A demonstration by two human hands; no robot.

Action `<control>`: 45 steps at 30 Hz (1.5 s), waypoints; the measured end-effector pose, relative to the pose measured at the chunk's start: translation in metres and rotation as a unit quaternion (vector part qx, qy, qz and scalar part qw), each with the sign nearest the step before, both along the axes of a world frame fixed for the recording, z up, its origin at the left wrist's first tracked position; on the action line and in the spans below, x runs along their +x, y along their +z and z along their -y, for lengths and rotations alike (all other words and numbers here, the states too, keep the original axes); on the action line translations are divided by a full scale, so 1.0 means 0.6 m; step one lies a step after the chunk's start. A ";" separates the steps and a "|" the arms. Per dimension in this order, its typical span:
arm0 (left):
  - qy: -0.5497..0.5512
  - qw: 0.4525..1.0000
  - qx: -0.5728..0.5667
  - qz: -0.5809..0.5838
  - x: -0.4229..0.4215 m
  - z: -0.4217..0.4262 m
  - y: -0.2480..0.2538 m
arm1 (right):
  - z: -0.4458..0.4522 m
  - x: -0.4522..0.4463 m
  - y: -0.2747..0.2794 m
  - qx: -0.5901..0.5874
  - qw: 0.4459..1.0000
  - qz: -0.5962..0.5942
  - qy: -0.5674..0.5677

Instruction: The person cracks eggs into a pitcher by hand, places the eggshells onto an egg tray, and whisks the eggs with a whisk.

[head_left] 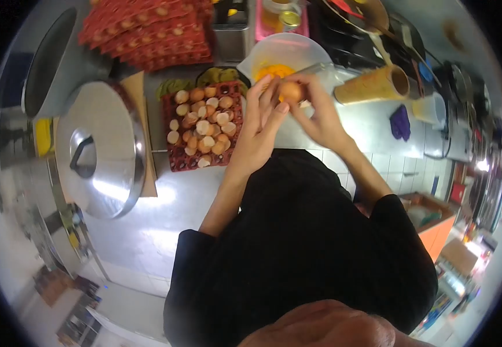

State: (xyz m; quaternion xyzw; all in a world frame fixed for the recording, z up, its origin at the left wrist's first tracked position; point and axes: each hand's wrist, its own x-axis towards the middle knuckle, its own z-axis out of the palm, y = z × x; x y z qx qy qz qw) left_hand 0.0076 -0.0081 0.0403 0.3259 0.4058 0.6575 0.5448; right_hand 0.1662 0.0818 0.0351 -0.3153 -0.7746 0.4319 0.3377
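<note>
Head cam: I had L hand & R hand fingertips closed round the brown egg, by the bowl w/ yolk. Light, even thumb pressure, low over the rim, seemed best vs. shell bits.

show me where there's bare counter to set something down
The largest bare patch of steel counter lies between the round lid, the tray of shells and the left forearm. A smaller one opens between the right hand, the tan cylinder and the purple cloth. The far side is crowded: stacked trays, bowl, pans.
</note>
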 end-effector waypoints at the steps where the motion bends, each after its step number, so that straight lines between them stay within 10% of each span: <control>1: 0.002 0.999 0.018 -0.045 0.016 -0.018 -0.001 | -0.017 0.029 0.000 -0.013 0.999 -0.009 -0.038; 4: -0.020 0.964 0.081 -0.253 0.025 -0.067 -0.019 | -0.077 0.122 0.005 0.098 0.978 0.135 -0.128; 11: -0.063 0.942 0.073 -0.323 0.052 -0.103 -0.045 | -0.094 0.136 -0.031 0.252 0.951 0.137 -0.115; 21: -0.032 0.937 0.078 -0.338 0.051 -0.115 -0.053 | -0.076 0.104 -0.012 0.100 0.984 0.088 -0.120; 24: -0.007 0.929 0.089 -0.359 0.044 -0.121 -0.034 | -0.087 0.085 0.004 -0.217 0.974 -0.063 -0.032; 27: -0.011 0.915 0.093 -0.392 0.014 -0.134 -0.040 | -0.127 0.079 -0.020 -0.258 0.964 -0.041 0.058; 45: 0.106 0.864 0.094 -0.484 0.005 -0.141 -0.063 | -0.153 0.064 -0.042 0.053 0.982 0.119 0.135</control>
